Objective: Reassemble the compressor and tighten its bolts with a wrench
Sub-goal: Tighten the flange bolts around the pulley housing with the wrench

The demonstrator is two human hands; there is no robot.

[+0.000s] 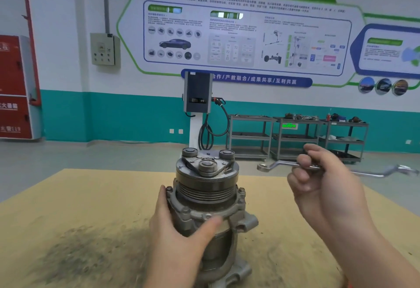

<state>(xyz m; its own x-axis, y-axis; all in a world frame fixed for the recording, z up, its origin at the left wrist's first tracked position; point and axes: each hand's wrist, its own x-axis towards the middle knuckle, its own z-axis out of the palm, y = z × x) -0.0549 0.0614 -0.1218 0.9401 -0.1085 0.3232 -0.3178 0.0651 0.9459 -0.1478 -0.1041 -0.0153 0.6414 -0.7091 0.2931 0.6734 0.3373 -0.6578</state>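
The compressor (205, 199) stands upright on the table (79, 196), pulley end up, near the table's front edge and directly before you. Your left hand (179, 237) wraps the housing just below the bolted flange, thumb across the front; judged from this grip, it steadies the body against the turning load to come. Your right hand (327, 180) is raised to the right of the pulley, clear of the compressor, fingers curled round the shank of a ring wrench (279, 165). The wrench lies roughly level, its ring end pointing toward the compressor without touching it. Flange bolts (241, 190) sit seated around the housing rim; their tightness cannot be judged. Next, expect to lower the ring onto a bolt head, seating it squarely before pulling.
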